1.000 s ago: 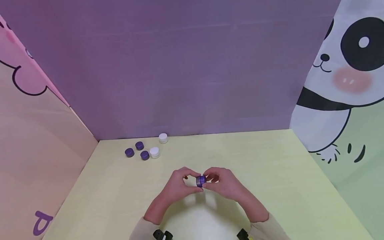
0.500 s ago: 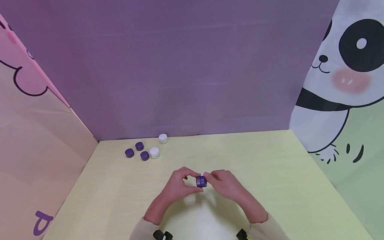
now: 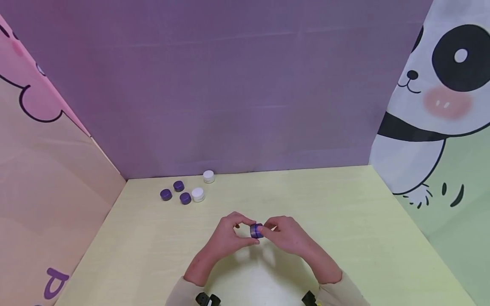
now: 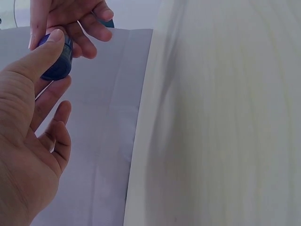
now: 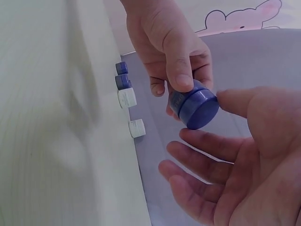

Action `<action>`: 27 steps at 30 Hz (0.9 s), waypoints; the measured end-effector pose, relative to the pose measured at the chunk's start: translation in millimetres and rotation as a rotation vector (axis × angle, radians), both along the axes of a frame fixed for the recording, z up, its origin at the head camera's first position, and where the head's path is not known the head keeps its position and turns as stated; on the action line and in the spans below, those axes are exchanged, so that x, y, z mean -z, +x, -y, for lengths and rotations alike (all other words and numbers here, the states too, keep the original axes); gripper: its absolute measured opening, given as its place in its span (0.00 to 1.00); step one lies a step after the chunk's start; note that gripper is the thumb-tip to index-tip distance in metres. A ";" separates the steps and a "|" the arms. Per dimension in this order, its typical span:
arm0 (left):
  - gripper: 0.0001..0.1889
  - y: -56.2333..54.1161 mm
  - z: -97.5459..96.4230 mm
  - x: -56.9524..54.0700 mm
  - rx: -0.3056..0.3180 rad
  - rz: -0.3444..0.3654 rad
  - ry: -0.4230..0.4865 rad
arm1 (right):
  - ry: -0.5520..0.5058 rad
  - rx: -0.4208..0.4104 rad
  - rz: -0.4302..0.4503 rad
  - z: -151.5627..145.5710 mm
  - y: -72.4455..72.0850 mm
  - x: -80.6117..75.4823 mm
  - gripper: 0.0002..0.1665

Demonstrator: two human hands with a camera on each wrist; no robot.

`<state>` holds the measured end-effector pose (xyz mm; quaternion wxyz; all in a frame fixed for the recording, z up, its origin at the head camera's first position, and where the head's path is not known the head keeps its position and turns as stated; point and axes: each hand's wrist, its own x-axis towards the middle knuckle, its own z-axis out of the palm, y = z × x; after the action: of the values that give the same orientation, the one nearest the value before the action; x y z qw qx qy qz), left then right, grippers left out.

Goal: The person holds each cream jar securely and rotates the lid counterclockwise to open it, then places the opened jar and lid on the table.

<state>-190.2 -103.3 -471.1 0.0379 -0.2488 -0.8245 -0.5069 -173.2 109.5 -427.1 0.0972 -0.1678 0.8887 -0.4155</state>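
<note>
A small purple jar [image 3: 254, 231] is held on its side above the table, between both hands. My left hand [image 3: 228, 235] grips its body between thumb and fingers. On the other end sits a blue-purple lid [image 5: 201, 110], which appears fitted against the body. My right hand [image 3: 288, 235] has its thumb and index finger at opposite edges of this lid, pinching it; the other fingers are loosely bent away from it. In the left wrist view the left thumb lies across the jar [image 4: 60, 65], hiding part of its side.
Several small jars stand at the back left of the pale table [image 3: 344, 221]: purple ones, such as one purple jar [image 3: 166, 194], and two white ones, the nearer white jar [image 3: 197, 194] and the farther white jar [image 3: 208, 177]. A purple wall [image 3: 245, 93] rises behind.
The right fingers loosened and shifted around the lid, with the thumb at its upper edge half a second ago and lower across it now. The left hand keeps its hold on the jar.
</note>
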 end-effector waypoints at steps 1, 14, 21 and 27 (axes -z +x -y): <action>0.22 0.4 0.4 -0.1 0.000 0.004 -0.003 | -0.009 -0.008 0.003 -0.2 0.4 0.0 0.17; 0.21 0.0 1.6 0.3 -0.010 -0.004 -0.020 | -0.130 -0.090 -0.102 -3.4 -1.2 4.7 0.18; 0.21 -0.9 1.6 2.8 -0.005 -0.016 -0.014 | -0.044 0.022 -0.034 -0.6 -0.6 3.4 0.22; 0.21 -0.1 1.1 2.4 -0.006 -0.018 -0.004 | 0.052 0.055 0.025 0.5 -0.1 3.7 0.29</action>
<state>-190.3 -104.4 -473.5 0.0464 -0.2509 -0.8258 -0.5029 -173.3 109.0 -430.8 0.1009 -0.1355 0.9022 -0.3968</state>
